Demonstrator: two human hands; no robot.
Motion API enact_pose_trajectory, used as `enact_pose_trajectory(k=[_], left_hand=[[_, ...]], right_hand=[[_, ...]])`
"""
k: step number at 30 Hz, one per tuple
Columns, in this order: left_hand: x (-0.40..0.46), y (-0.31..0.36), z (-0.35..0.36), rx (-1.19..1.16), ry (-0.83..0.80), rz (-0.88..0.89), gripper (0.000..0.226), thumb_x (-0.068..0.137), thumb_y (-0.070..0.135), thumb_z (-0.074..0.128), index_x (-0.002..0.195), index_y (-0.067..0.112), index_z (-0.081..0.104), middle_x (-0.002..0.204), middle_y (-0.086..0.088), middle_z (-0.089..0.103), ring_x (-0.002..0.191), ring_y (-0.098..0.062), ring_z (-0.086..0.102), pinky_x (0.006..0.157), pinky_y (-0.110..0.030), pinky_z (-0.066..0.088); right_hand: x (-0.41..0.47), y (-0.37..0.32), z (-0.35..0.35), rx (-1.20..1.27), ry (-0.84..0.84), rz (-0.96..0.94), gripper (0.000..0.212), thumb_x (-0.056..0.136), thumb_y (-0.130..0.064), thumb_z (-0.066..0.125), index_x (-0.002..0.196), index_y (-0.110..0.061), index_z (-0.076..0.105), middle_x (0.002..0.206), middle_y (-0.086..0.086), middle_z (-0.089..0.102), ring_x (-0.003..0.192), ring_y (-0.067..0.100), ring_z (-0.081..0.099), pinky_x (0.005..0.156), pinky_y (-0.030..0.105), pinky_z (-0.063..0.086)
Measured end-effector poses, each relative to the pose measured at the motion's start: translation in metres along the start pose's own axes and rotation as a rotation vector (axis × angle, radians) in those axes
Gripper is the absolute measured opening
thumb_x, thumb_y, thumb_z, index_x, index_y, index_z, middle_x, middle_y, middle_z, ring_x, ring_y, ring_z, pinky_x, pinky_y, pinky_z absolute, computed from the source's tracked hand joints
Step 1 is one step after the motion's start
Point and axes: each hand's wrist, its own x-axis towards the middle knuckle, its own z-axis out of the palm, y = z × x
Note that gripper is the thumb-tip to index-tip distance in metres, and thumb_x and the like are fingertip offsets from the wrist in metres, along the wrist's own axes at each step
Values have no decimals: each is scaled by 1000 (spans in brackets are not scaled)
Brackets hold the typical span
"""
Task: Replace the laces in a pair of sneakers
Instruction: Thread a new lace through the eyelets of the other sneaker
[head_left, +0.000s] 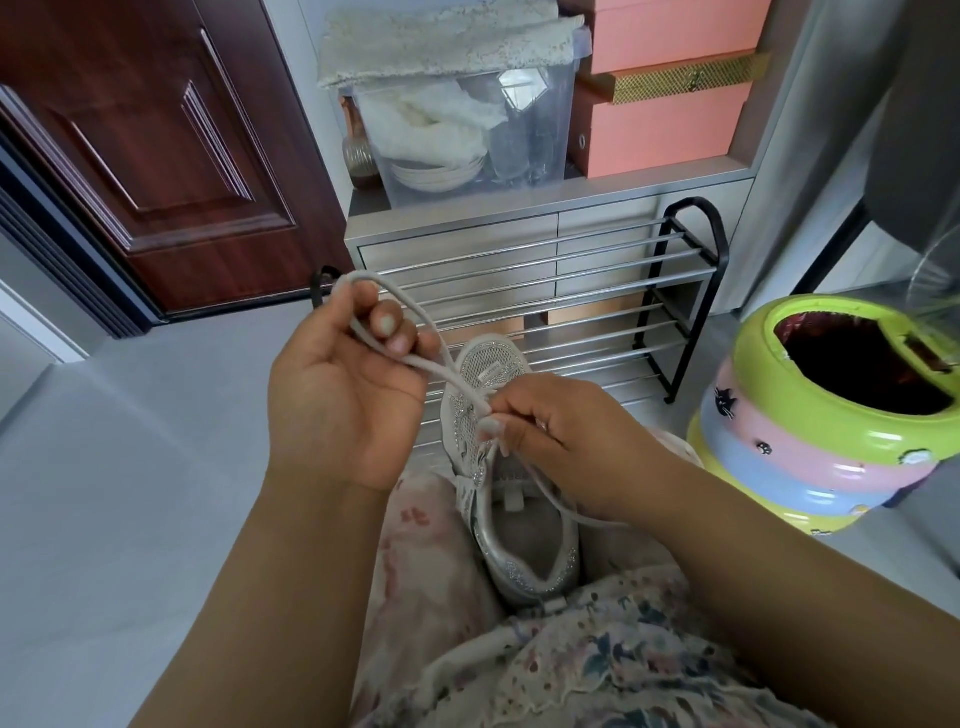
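While the left hand (345, 387) is raised w/ fingers curled round a loop of the white lace (415, 332), the right hand (561, 441) pinches the same lace just above the eyelets, thumb and fingertips closed on it. Both hands are close together, the lace stretched between them. Directly below the hands the silver sneaker (514, 525) rests on the person's lap, on the floral fabric (571, 660), toe pointing away. Beyond the hands stands a metal shoe rack (597, 291); to the right of the right hand is a colourful bin (810, 441).
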Motion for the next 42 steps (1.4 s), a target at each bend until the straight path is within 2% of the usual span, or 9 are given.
enact_pose_trajectory(k=[4,8,13,16,20,23,30,37,42], left_hand=[[-4,-19,-9,761,65,-62,11,85,22,65,85,12,67,71,7,66,70,-8,59,76,-33,47],[-18,-35,-13,1111,21,-65,17,88,26,64,82,11,70,74,-14,66,60,-13,52,59,-27,46],[-19,-35,-9,1083,16,-40,13,85,20,67,83,7,69,63,1,64,53,-1,53,52,-15,46],[-19,-33,-12,1071,32,-12,11,87,17,66,82,8,69,63,1,67,52,-3,56,51,-16,47],[-8,-18,-27,766,343,125,12,86,11,66,75,13,68,69,-3,69,57,-9,56,62,-26,49],[-4,-2,-33,557,383,148,11,84,11,69,73,13,68,72,-7,65,58,-9,56,63,-23,49],[-17,-25,-45,992,141,-158,9,81,7,71,72,8,74,56,-3,61,51,-10,51,51,-21,45],[-19,-31,-42,1283,-5,-138,10,86,18,68,80,13,73,69,-6,70,52,-3,56,57,-29,50],[-16,-30,-42,1413,3,-67,14,88,24,66,78,15,70,71,-8,68,58,-15,58,60,-36,51]], right_hand=[[4,8,-4,-177,134,32,24,95,-32,51,80,-17,63,65,-12,47,61,8,43,53,22,31],[6,16,-1,-292,164,-44,26,89,-33,50,78,-15,65,71,-6,57,65,11,48,54,27,31],[6,14,2,-335,134,-81,39,85,-40,39,80,-15,68,73,-1,62,66,19,54,55,28,40],[6,14,1,-345,134,-86,30,86,-39,49,83,-19,71,72,-6,60,66,13,52,53,21,34],[4,15,-6,-323,73,-16,19,83,-40,66,81,-22,72,73,-15,48,73,7,45,58,15,27],[2,16,-3,-423,-47,-27,20,80,-43,69,83,-24,73,83,-10,51,88,11,46,63,19,28],[5,21,15,-524,-49,-100,35,61,-54,64,75,-24,76,74,-4,54,73,19,49,65,28,34],[7,25,12,-420,-94,-23,36,73,-51,70,98,-26,73,87,-7,46,87,12,33,75,29,29],[6,25,9,-350,-78,15,31,75,-49,70,97,-27,72,87,-8,44,89,11,35,77,25,24]])
